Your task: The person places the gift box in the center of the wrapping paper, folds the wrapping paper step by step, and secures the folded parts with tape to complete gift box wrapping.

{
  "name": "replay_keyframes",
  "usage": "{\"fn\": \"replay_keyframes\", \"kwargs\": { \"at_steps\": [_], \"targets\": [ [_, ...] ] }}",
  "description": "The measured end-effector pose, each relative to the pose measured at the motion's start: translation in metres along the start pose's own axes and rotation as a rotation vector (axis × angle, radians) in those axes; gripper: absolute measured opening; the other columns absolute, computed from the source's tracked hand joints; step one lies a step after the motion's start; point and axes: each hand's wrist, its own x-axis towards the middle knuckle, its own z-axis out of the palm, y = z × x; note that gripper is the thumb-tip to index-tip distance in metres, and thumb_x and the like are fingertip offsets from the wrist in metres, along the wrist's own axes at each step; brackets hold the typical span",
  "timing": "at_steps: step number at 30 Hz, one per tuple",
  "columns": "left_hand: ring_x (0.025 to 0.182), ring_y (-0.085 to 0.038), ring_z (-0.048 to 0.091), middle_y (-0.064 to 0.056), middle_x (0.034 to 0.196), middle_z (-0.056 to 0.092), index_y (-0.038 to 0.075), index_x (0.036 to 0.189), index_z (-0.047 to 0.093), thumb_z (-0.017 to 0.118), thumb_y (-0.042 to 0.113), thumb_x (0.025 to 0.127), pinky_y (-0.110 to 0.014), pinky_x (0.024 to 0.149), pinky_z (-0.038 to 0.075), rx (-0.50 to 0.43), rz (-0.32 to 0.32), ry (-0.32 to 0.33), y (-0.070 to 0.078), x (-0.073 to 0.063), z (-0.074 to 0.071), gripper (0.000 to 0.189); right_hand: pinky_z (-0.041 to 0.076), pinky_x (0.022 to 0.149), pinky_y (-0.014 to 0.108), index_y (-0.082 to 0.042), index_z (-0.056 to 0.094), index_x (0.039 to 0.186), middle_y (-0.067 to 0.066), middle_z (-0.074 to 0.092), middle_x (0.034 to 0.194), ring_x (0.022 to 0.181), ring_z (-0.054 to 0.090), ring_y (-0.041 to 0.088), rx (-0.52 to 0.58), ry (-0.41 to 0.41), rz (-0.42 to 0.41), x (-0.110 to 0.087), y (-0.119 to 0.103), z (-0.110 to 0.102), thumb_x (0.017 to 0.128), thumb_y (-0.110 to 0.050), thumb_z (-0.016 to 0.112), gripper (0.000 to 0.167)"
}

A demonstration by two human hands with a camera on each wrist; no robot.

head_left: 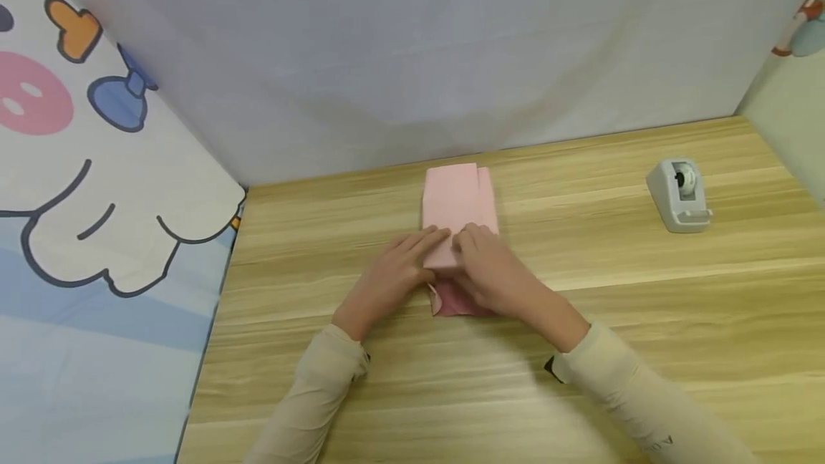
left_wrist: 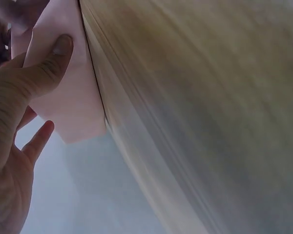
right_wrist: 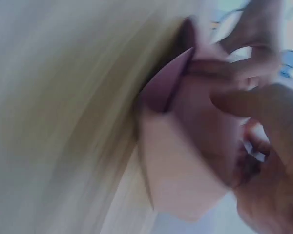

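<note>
A pink box-shaped paper packet lies lengthwise on the table, with a darker pink end flap spread toward me. My left hand grips its near left edge, fingers over the top. In the left wrist view, the left thumb bends against the packet's pale side. On the near right part, my right hand has curled fingers holding the paper. The right wrist view is blurred; there the right thumb lies at the packet's folded-in end. Both palms partly hide this end.
A grey tape dispenser stands at the right of the wood-grain table. Behind the table hangs a plain pale cloth. A cartoon-printed cloth borders the left side.
</note>
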Motion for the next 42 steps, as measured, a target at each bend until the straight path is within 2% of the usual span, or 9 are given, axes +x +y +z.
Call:
{"fn": "replay_keyframes", "kwargs": {
  "at_steps": [5, 8, 11, 15, 19, 23, 30, 38, 42],
  "targets": [
    [0.15, -0.03, 0.045, -0.009, 0.162, 0.047, 0.019, 0.09, 0.085, 0.077, 0.025, 0.089, -0.045, 0.116, 0.047, -0.024, -0.015, 0.005, 0.002, 0.0, -0.001, 0.011, 0.049, 0.063, 0.027, -0.007, 0.062, 0.095, 0.003, 0.062, 0.085, 0.072, 0.055, 0.012, 0.242, 0.058, 0.244, -0.025, -0.033, -0.003, 0.095, -0.008, 0.07, 0.009],
    [0.151, -0.03, 0.045, -0.009, 0.163, 0.046, 0.018, 0.088, 0.085, 0.077, 0.024, 0.089, -0.046, 0.117, 0.046, -0.031, -0.025, 0.002, 0.002, -0.001, -0.002, 0.01, 0.042, 0.052, 0.023, -0.012, 0.063, 0.086, -0.005, 0.058, 0.07, 0.059, 0.05, 0.007, 0.215, -0.016, 0.316, -0.033, -0.045, 0.007, 0.096, -0.019, 0.073, 0.015],
    [0.151, -0.03, 0.044, -0.009, 0.164, 0.044, 0.018, 0.086, 0.083, 0.078, 0.021, 0.09, -0.046, 0.118, 0.045, -0.031, -0.029, -0.007, 0.002, 0.0, -0.002, 0.008, 0.037, 0.048, 0.023, -0.015, 0.062, 0.084, -0.008, 0.052, 0.065, 0.055, 0.046, 0.006, 0.146, -0.04, 0.327, -0.033, -0.049, 0.021, 0.095, -0.025, 0.074, 0.019],
    [0.152, -0.029, 0.043, -0.008, 0.165, 0.042, 0.019, 0.088, 0.084, 0.081, 0.012, 0.089, -0.046, 0.119, 0.044, -0.025, -0.035, -0.02, 0.002, 0.0, -0.002, 0.008, 0.038, 0.046, 0.025, -0.015, 0.061, 0.085, -0.008, 0.052, 0.062, 0.053, 0.045, 0.006, 0.069, 0.026, 0.276, -0.027, -0.046, 0.036, 0.092, -0.024, 0.075, 0.018],
    [0.152, -0.029, 0.043, -0.007, 0.165, 0.042, 0.019, 0.089, 0.084, 0.08, 0.005, 0.086, -0.046, 0.118, 0.044, -0.013, -0.035, -0.027, 0.002, 0.001, 0.0, 0.016, 0.037, 0.045, 0.026, -0.017, 0.059, 0.079, -0.007, 0.051, 0.06, 0.051, 0.045, 0.009, 0.112, 0.0, 0.321, -0.021, -0.044, 0.041, 0.094, -0.022, 0.072, 0.021],
    [0.152, -0.029, 0.043, -0.007, 0.165, 0.043, 0.019, 0.087, 0.083, 0.08, 0.008, 0.087, -0.046, 0.116, 0.046, -0.007, -0.032, -0.034, 0.003, 0.002, 0.0, 0.012, 0.037, 0.048, 0.026, -0.019, 0.06, 0.072, -0.007, 0.053, 0.064, 0.055, 0.047, 0.01, 0.16, -0.028, 0.388, -0.022, -0.044, 0.039, 0.097, -0.022, 0.073, 0.028],
    [0.151, -0.03, 0.045, -0.009, 0.162, 0.048, 0.02, 0.089, 0.084, 0.081, 0.017, 0.09, -0.047, 0.115, 0.048, 0.021, -0.032, -0.033, 0.007, 0.002, -0.004, 0.004, 0.052, 0.063, 0.035, -0.013, 0.079, 0.084, 0.0, 0.067, 0.079, 0.074, 0.063, 0.02, 0.061, 0.069, 0.331, -0.03, -0.042, 0.033, 0.094, -0.024, 0.079, 0.014],
    [0.149, -0.031, 0.047, -0.01, 0.161, 0.049, 0.019, 0.088, 0.083, 0.079, 0.016, 0.091, -0.046, 0.114, 0.047, 0.041, -0.048, -0.032, 0.009, 0.003, -0.007, 0.006, 0.055, 0.078, 0.041, -0.011, 0.071, 0.092, 0.0, 0.071, 0.084, 0.079, 0.065, 0.022, -0.027, 0.057, 0.17, -0.034, -0.042, 0.032, 0.095, -0.021, 0.077, 0.011],
    [0.15, -0.03, 0.046, -0.009, 0.161, 0.048, 0.02, 0.09, 0.084, 0.079, 0.011, 0.09, -0.047, 0.114, 0.048, 0.026, -0.061, -0.037, 0.009, 0.002, -0.009, 0.011, 0.052, 0.087, 0.043, -0.011, 0.071, 0.094, 0.002, 0.071, 0.092, 0.087, 0.064, 0.023, -0.028, 0.03, 0.094, -0.038, -0.04, 0.031, 0.09, -0.021, 0.082, 0.016]
  ]
}}
